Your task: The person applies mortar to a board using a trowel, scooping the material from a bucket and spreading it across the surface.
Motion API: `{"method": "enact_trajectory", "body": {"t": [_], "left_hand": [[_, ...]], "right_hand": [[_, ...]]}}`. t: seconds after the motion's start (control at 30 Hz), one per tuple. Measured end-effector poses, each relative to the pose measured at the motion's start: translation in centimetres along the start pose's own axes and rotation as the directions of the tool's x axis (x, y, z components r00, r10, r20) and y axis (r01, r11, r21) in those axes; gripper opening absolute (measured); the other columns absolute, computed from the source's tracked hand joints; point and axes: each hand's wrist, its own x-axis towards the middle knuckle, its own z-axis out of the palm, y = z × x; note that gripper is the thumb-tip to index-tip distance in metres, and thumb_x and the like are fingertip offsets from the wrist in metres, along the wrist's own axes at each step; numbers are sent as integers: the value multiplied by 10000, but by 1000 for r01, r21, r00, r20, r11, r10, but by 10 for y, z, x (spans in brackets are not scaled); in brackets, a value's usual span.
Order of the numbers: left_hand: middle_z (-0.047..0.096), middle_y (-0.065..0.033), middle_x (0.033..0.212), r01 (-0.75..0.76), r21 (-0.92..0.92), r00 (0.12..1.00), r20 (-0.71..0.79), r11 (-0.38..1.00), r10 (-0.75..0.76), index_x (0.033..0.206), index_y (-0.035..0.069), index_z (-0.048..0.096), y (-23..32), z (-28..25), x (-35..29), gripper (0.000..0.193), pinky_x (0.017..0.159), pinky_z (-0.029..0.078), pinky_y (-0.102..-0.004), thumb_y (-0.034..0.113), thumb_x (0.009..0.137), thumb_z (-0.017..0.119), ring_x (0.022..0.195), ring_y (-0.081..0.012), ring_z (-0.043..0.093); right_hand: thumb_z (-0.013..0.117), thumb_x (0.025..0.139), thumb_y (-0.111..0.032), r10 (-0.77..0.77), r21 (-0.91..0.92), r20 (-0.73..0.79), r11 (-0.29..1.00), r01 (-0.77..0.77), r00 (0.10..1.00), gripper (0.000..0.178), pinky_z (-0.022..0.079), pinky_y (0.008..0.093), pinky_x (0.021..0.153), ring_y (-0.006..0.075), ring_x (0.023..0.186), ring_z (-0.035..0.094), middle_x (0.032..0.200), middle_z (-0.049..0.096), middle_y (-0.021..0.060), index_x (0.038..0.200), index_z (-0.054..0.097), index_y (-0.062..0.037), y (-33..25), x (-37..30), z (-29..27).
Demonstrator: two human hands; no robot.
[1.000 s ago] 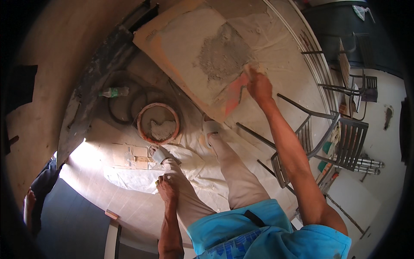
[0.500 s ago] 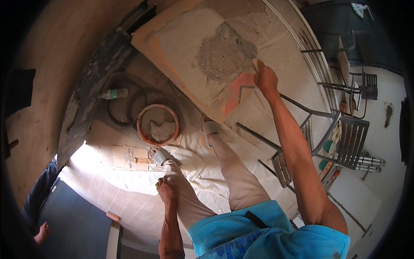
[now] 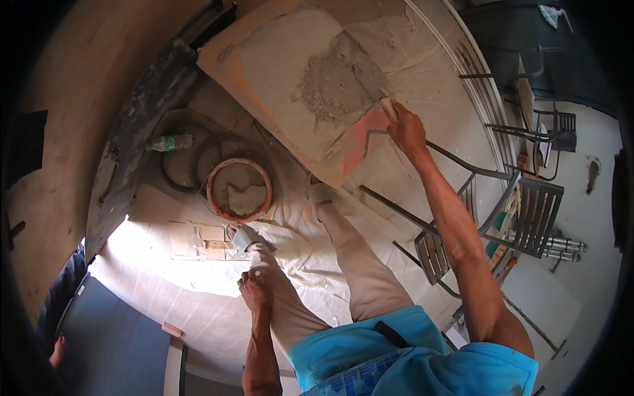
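Observation:
My right hand (image 3: 405, 128), at the end of an outstretched arm, is closed round the pale handle of a trowel (image 3: 389, 109). Its grey blade lies against a heap of wet grey mortar (image 3: 330, 82) and blends with it. The mortar is spread on a flat tan board (image 3: 264, 86) with an orange-red patch near its edge. My left hand (image 3: 255, 291) hangs by my left knee, fingers curled in; what they hold, if anything, is hidden. Left of the board stands a round reddish-rimmed tub (image 3: 269, 181), with grey mortar inside.
A plastic bottle (image 3: 170, 142) lies left of the tub. Flattened cardboard (image 3: 198, 241) and crumpled sheeting (image 3: 310, 254) cover floor near my feet. Metal chairs (image 3: 538, 218) and long pale pipes (image 3: 472, 72) stand right. Another person's hand (image 3: 58, 351) shows at lower left.
My right hand and the trowel have shifted slightly down, toward me, at the mortar's edge. The left hand stays by the knee. The other person's hand has moved slightly left and up.

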Motion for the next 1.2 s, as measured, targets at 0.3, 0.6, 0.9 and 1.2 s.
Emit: {"method": "enact_trajectory", "body": {"t": [0.3,0.6,0.9,1.2], "left_hand": [[607,-202,1047,-49,26,998,-25,998,50,1049,11,636,-2,-3,-1,239,915,436,-478,200,910,587,1007,-392,563],[604,-199,1044,5,-28,999,49,1000,-3,1078,7,641,0,-9,3,268,945,425,-469,187,884,602,1015,-387,560],[588,-195,1077,6,16,999,52,1000,-7,1083,10,625,0,-11,1,301,939,429,-473,135,810,638,1025,-394,548],[603,-191,1044,-46,12,999,-7,999,46,1075,12,637,2,-15,-5,251,903,444,-484,127,853,607,985,-396,560]], "right_hand": [[719,835,-147,126,611,215,756,-234,968,378,494,376,624,209,687,633,803,675,131,1182,689,-1,-13,3,38],[630,863,-97,240,791,528,211,-575,815,184,359,309,454,128,547,502,723,546,34,1031,602,-27,-54,3,42],[615,843,-112,129,847,496,144,-511,858,361,327,287,405,119,531,511,778,580,48,1200,587,-62,-23,-13,55],[597,856,-97,140,868,478,76,-491,867,386,348,238,387,117,539,520,783,578,65,1236,558,-44,-15,-37,47]]}}
